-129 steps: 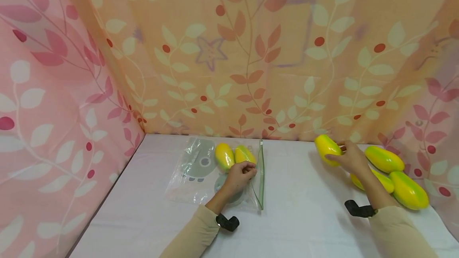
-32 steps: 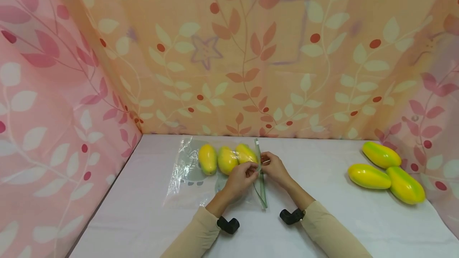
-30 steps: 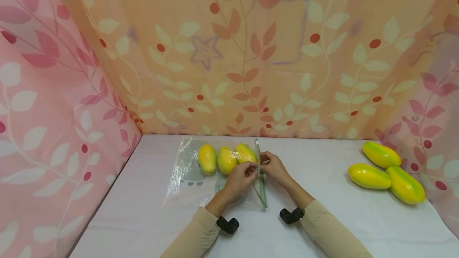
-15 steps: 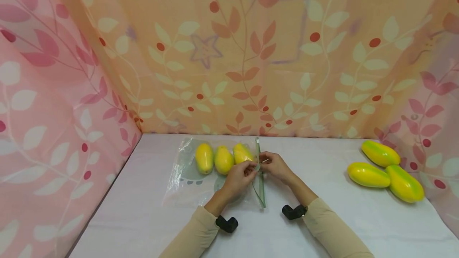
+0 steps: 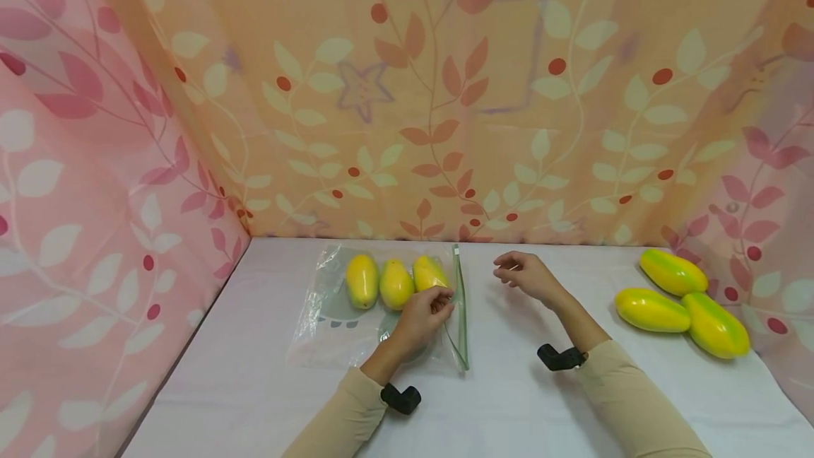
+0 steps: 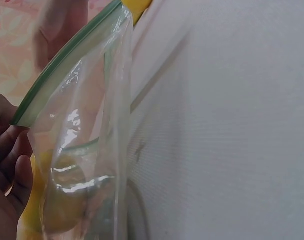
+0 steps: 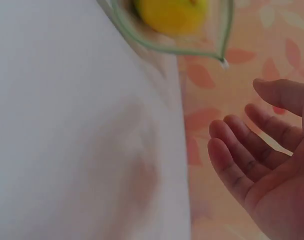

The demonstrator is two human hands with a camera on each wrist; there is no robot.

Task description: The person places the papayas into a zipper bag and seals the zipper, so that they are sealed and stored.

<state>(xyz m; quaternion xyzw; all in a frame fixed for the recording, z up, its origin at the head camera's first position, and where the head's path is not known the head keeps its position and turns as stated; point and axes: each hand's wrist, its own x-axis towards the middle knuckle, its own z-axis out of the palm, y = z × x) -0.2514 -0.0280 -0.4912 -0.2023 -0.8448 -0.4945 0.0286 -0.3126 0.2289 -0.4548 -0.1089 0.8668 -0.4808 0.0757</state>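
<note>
Fingers apart, the right hand is nearer the loose fruit, past three o'clock, lengthwise near nine-to-three, while the left hand pinches the bag.

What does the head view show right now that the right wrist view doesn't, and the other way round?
Only the head view: the left hand pinching the clear bag, all three bagged fruits, and three loose fruits on the table.
Only the right wrist view: the palm side of the right hand and a look into the bag's green-edged mouth.
Both: the right hand apart from the bag, some bagged fruit, the table and the leaf-patterned cloth.
</note>
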